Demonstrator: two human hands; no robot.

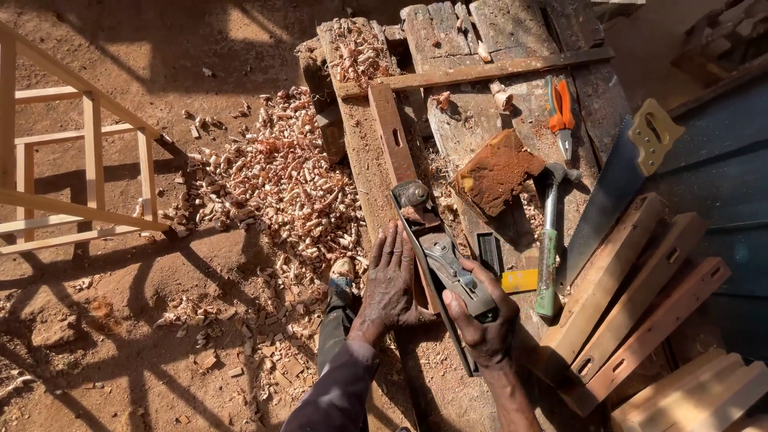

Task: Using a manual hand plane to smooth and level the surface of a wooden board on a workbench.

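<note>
- My left hand (390, 276) lies flat beside the long grey metal hand plane (438, 260), fingers (394, 240) spread and pressed down on the narrow reddish wooden strip (394, 144) under the plane.
- My right hand (485, 324) grips the rear handle of the plane, fingers curled tight around it, thumb on the near side.
- The plane sits on the strip near the front edge of the rough weathered plank worktop (480, 120), its round front knob (410, 194) pointing away from me.
- The strip runs away from me along the left part of the worktop, up to a thin wooden batten (480, 72) lying crosswise.
- A rust-coloured rectangular block (496, 172) rests just to the right of the plane.
- A hammer with a green grip and steel shaft (549, 248) lies right of the block; a yellow piece (520, 280) touches it near the grip.
- Orange-handled pliers (561, 112) lie farther back on the worktop.
- A hand saw with a pale handle (620, 180) leans at the right edge.
- Three mortised wooden rails (640, 296) are stacked side by side at the right.
- Curled wood shavings (276, 180) cover the dirt floor to the left.
- A pale wooden frame (80, 160) stands at the far left.
- My foot (342, 280) is planted on the floor below my left hand.
</note>
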